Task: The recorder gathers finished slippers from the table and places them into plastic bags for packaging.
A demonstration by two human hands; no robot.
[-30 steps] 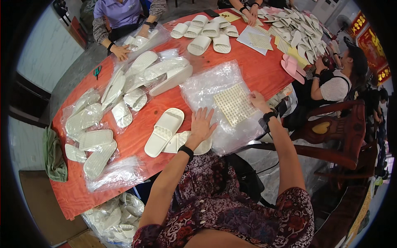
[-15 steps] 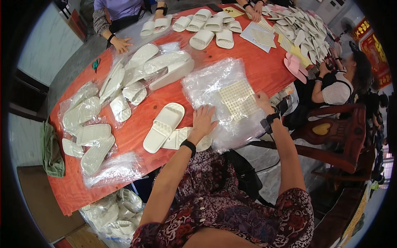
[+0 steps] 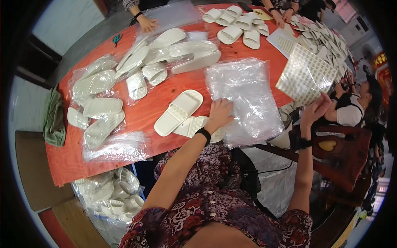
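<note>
My right hand (image 3: 315, 110) pinches the lower edge of a sheet of small gold stickers (image 3: 307, 73), raised off the table's right side. Flat on the left edge of a stack of clear plastic bags (image 3: 244, 97) lies my left hand (image 3: 221, 114), fingers stretched out. Just left of it, a white slipper (image 3: 179, 112) rests on the red table. A second white slipper (image 3: 191, 126) lies partly under the first and is partly hidden by my left wrist.
Bagged white slippers (image 3: 99, 82) spread over the table's left side, near more clear bags (image 3: 115, 146). Bare slippers (image 3: 230, 34) stand at the back, by a large slipper pile (image 3: 324, 45). Other people's hands (image 3: 147, 23) rest at the far edge. A wooden chair (image 3: 343, 153) stands right.
My right hand has lifted the sticker sheet off the plastic bags and carried it up to the right. My left hand stays on the bags. The whole view has shifted.
</note>
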